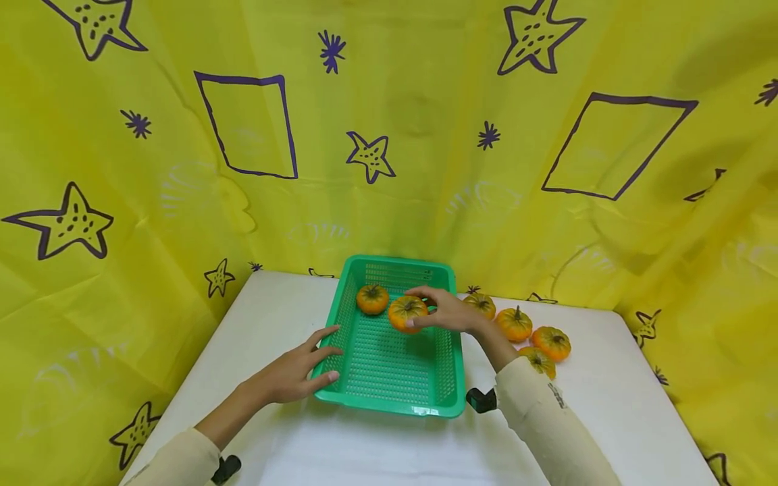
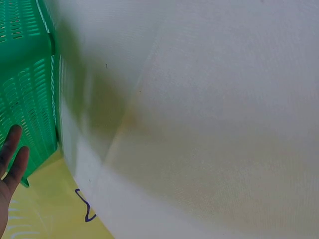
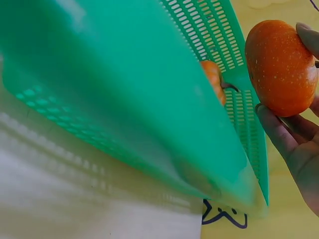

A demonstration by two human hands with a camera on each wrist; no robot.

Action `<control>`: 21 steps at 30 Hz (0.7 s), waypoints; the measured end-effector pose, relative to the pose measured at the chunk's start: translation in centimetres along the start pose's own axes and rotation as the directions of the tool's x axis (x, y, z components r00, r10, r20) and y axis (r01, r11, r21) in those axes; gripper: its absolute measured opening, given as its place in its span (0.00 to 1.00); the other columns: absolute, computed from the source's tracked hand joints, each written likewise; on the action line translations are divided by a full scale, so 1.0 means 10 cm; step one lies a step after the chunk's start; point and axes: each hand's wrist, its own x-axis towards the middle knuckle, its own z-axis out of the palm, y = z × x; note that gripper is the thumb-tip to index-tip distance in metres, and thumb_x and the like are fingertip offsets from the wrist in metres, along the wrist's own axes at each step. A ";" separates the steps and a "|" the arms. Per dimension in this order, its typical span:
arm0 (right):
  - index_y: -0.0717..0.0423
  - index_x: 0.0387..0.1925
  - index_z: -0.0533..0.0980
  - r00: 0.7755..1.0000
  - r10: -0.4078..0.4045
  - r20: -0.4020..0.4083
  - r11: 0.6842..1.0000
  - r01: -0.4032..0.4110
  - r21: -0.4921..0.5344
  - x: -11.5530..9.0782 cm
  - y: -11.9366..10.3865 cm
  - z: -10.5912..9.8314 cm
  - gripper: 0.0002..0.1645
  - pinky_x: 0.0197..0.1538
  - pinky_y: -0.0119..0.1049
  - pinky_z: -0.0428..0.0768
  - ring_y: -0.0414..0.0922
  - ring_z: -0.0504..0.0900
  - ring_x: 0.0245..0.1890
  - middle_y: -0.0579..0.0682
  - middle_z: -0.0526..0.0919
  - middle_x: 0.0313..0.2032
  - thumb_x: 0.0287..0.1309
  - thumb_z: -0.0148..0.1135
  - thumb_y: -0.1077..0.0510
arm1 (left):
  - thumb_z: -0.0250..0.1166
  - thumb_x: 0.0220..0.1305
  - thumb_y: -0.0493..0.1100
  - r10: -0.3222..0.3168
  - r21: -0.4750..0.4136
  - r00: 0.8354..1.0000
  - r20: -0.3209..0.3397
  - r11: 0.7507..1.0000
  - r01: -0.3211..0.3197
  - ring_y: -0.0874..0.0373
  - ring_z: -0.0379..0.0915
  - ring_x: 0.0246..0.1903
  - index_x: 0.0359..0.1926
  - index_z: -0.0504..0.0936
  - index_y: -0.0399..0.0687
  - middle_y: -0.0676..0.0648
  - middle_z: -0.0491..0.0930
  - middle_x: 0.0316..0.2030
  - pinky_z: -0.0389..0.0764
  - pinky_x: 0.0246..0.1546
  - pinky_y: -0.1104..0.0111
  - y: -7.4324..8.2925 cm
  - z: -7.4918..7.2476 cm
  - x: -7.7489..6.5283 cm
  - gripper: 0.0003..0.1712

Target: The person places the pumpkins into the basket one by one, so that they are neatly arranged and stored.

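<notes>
A green plastic basket point(image 1: 389, 403) stands on the white table, with one small orange pumpkin point(image 1: 372, 300) lying in its far left part. My right hand point(image 1: 446, 310) grips a second small pumpkin point(image 1: 407, 314) over the basket, thumb on the near side and fingers on the far side. In the right wrist view this held pumpkin point(image 3: 281, 67) appears above the basket rim, between thumb and fingers. My left hand point(image 1: 298, 370) rests its spread, fairly straight fingers on the basket's left rim. Only two fingertips point(image 2: 17, 164) of it show in the left wrist view, beside the basket wall.
Several more small pumpkins point(image 1: 514, 325) sit in a group on the white table point(image 1: 608, 391), right of the basket, partly behind my right forearm. A yellow curtain point(image 1: 419, 202) with drawn stars and frames encloses the table at the back and sides.
</notes>
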 end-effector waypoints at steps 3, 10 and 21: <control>0.55 0.72 0.65 1.000 -0.006 0.003 1.000 0.006 -0.002 0.02 -0.01 0.02 0.41 0.63 0.52 0.76 0.57 0.71 0.66 0.59 0.67 0.70 0.61 0.68 0.47 | 0.54 0.74 0.62 -0.003 -0.002 1.000 -0.002 1.000 0.003 0.41 0.71 0.65 0.67 0.74 0.52 0.48 0.49 0.79 0.79 0.55 0.47 0.00 0.00 -0.01 0.30; 0.56 0.71 0.66 1.000 -0.025 -0.002 1.000 0.025 -0.016 0.05 -0.01 0.03 0.40 0.63 0.53 0.75 0.60 0.70 0.66 0.60 0.69 0.69 0.61 0.67 0.48 | 0.55 0.74 0.62 -0.003 0.002 1.000 -0.006 1.000 0.003 0.40 0.71 0.65 0.67 0.75 0.51 0.46 0.50 0.78 0.79 0.54 0.46 0.01 -0.02 0.00 0.29; 0.57 0.70 0.67 0.999 -0.031 -0.018 0.999 0.031 -0.036 0.12 -0.06 -0.03 0.40 0.65 0.55 0.72 0.57 0.72 0.64 0.59 0.72 0.66 0.60 0.69 0.50 | 0.54 0.74 0.63 -0.008 0.016 1.000 -0.004 1.000 0.008 0.40 0.71 0.65 0.67 0.75 0.53 0.47 0.50 0.78 0.79 0.54 0.46 0.01 -0.01 0.00 0.30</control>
